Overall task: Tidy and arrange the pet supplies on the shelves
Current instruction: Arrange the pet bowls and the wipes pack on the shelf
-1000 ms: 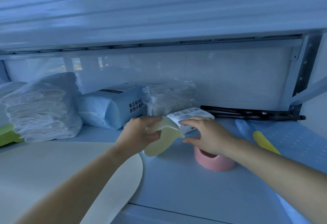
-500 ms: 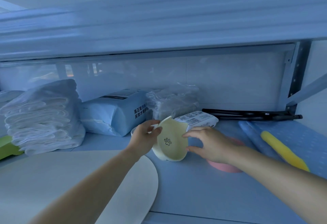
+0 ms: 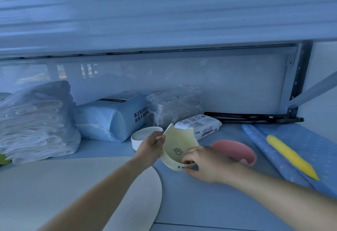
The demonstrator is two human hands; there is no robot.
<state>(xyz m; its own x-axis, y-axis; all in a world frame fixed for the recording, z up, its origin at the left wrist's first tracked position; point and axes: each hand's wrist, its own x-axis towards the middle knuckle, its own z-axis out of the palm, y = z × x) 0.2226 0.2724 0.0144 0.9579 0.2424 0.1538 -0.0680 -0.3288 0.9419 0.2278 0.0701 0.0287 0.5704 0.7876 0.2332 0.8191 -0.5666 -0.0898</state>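
A pale yellow cat-ear pet bowl (image 3: 177,144) with a paw print inside is tilted toward me above the shelf (image 3: 209,199). My left hand (image 3: 150,149) grips its left rim. My right hand (image 3: 204,164) pinches its lower front rim, thumb underneath. A white round bowl (image 3: 141,136) stands just behind my left hand. To the right of the yellow bowl a pink bowl (image 3: 235,150) sits on the shelf, partly hidden by my right hand.
A stack of white folded pads (image 3: 34,121) fills the left. Behind stand a blue pad package (image 3: 113,119), a clear plastic bag (image 3: 175,104) and a wipes pack (image 3: 200,124). A beige oval mat (image 3: 76,190) lies front left. A blue mat with a yellow tool (image 3: 290,156) lies right, black rods (image 3: 255,117) behind.
The yellow bowl has turned to show its inside and come lower and nearer to me. My right hand slid from its upper edge to its lower front rim, uncovering the pink bowl.
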